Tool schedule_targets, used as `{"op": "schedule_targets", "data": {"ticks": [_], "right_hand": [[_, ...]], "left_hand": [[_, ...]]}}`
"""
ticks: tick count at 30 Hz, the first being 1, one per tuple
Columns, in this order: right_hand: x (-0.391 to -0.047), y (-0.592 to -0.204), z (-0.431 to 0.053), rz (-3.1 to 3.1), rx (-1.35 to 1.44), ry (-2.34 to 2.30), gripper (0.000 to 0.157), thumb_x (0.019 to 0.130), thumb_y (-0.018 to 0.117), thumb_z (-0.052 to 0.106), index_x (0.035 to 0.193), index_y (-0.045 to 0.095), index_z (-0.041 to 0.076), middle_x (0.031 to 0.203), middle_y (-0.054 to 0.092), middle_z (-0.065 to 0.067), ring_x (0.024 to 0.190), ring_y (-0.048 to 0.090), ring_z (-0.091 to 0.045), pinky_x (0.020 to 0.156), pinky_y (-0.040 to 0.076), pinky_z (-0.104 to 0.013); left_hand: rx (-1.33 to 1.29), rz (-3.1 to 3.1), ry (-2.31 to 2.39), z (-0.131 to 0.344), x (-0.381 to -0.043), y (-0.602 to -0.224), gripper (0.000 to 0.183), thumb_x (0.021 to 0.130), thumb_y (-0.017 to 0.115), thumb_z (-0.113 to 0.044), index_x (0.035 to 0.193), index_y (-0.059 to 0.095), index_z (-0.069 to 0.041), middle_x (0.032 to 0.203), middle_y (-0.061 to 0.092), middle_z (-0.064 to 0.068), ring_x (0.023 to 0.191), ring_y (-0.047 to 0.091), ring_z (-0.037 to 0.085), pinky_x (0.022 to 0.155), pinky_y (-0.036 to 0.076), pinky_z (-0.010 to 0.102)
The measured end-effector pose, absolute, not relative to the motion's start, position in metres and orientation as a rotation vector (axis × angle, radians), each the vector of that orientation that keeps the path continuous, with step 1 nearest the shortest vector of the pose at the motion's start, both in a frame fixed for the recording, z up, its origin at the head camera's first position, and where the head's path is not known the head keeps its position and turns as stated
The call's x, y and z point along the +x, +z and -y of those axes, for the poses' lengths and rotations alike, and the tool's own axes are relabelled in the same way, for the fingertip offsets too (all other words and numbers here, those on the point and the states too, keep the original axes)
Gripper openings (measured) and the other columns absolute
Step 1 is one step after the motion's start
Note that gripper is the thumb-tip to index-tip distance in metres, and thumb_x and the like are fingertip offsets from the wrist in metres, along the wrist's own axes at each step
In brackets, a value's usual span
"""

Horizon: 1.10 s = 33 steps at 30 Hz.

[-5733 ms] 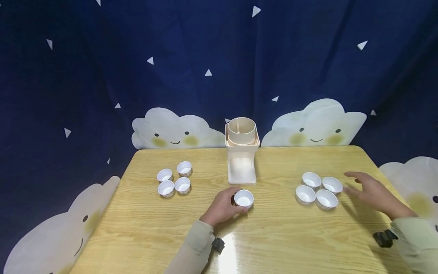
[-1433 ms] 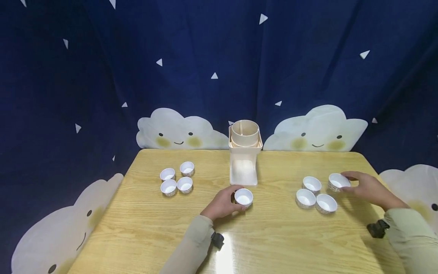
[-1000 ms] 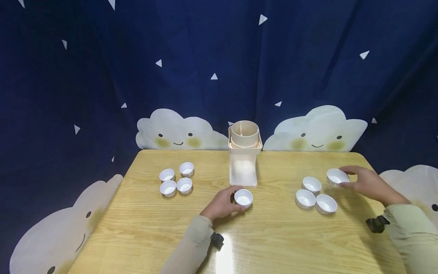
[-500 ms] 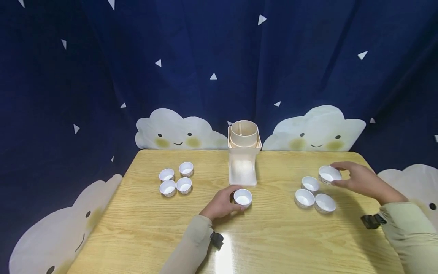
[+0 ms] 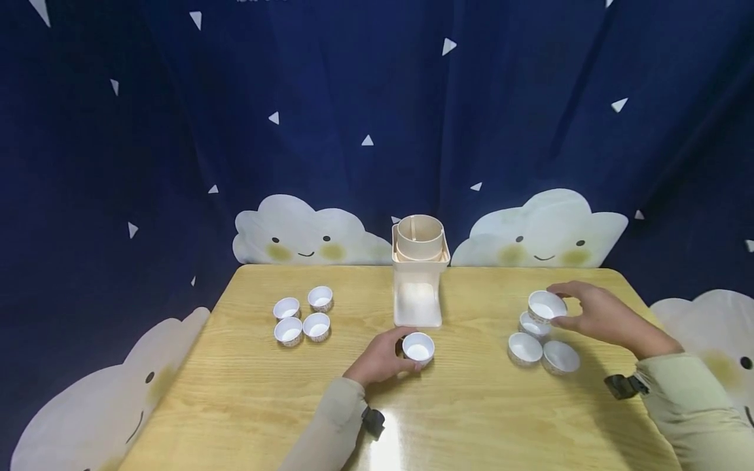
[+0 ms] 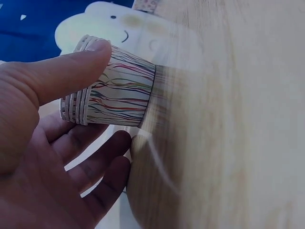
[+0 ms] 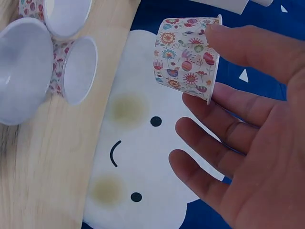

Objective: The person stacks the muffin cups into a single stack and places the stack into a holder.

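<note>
At the table's middle my left hand (image 5: 381, 358) holds a stack of nested paper cups (image 6: 121, 93) by its side, thumb across the rims; the cups carry wavy coloured lines. The stack stands upright, its white inside showing in the head view. My right hand (image 5: 603, 318) pinches a flower-printed paper cup (image 7: 186, 57) near its rim between thumb and fingers. That cup is upright and raised above the table. Below and near it stand 3 more cups: one at the back (image 5: 533, 327), one at front left (image 5: 525, 348) and one at front right (image 5: 560, 358).
Behind my left hand stands a cream dispenser-like device (image 5: 418, 271) with a round open top and flat base. A cluster of several white-lined cups (image 5: 288, 332) sits on the left of the wooden table (image 5: 247, 405). A dark blue curtain (image 5: 318, 98) hangs behind.
My right hand has taken hold of the back-right cup, lifted it and carried it left over the back cup of the group. My left hand stays on its stack.
</note>
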State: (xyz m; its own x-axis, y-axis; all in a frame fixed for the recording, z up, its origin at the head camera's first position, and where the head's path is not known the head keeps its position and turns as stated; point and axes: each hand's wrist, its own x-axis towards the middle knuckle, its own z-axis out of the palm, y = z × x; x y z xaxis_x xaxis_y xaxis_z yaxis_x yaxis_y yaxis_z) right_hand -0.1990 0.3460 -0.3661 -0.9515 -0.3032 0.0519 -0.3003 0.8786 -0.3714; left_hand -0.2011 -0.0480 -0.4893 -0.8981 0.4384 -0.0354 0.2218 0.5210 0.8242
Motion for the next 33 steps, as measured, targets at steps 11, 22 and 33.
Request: {"op": "schedule_targets", "data": {"ticks": [11,22,33], "right_hand": [[-0.199,-0.364,-0.333,-3.028,-0.495,-0.610,0.063,0.081,0.080,0.024,0.131,0.057,-0.007,0.123,0.064,-0.029,0.115,0.058,-0.048,0.090,0.048,-0.062],[-0.194,-0.363,-0.319,-3.021,-0.574,-0.622,0.062,0.080,0.082,0.023,0.129,0.059,-0.006,0.122,0.065,-0.026,0.113,0.060,-0.045,0.088,0.051,-0.059],[-0.191,-0.363,-0.301,-2.984,-0.611,-0.653,0.059,0.082,0.079,0.020,0.132,0.057,-0.004,0.125,0.064,-0.026,0.115,0.060,-0.045,0.090,0.051,-0.058]], "left_hand": [[0.615,-2.555,1.279,0.051,-0.203,-0.485,0.062,0.075,0.087,-0.020,0.131,0.062,-0.020,0.118,0.068,-0.002,0.098,0.058,0.009,0.087,0.048,0.026],[0.649,-2.530,1.296,0.048,-0.203,-0.486,0.061,0.076,0.086,-0.020,0.132,0.061,-0.019,0.111,0.068,-0.002,0.088,0.056,0.005,0.080,0.048,0.021],[0.607,-2.563,1.268,0.051,-0.201,-0.489,0.062,0.076,0.086,-0.023,0.133,0.061,-0.021,0.122,0.068,-0.002,0.096,0.058,0.005,0.085,0.048,0.022]]}}
